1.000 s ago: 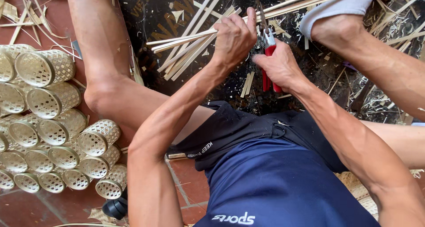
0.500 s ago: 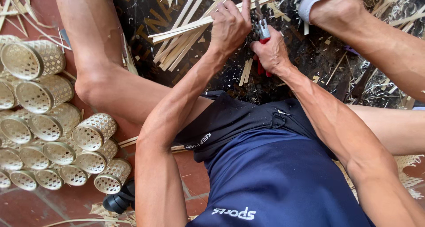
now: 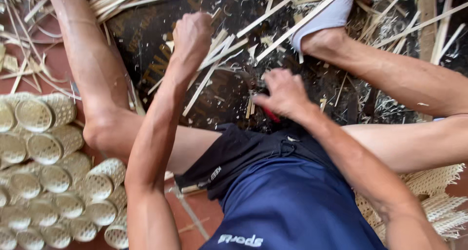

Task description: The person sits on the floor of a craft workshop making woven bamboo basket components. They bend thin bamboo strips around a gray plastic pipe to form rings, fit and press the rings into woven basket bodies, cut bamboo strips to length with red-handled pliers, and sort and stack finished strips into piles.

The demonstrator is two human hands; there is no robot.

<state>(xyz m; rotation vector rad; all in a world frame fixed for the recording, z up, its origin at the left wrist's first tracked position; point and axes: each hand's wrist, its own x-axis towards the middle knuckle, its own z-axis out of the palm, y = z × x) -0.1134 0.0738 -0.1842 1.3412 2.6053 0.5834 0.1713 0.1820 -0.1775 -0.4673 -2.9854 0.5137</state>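
Gripping tight, my left hand point(image 3: 192, 35) is pulling bamboo strips point(image 3: 214, 60) straight while my right hand point(image 3: 280, 94) is squeezing red pliers point(image 3: 271, 115).

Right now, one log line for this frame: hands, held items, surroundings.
left hand: fist on bamboo strips | right hand: grips red-handled tool | woven baskets stacked on person's left | dark mat littered with shavings

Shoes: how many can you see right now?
1. A white shoe at top centre-right, on the foot beyond the right hand. The other foot is out of frame, so another may be hidden.
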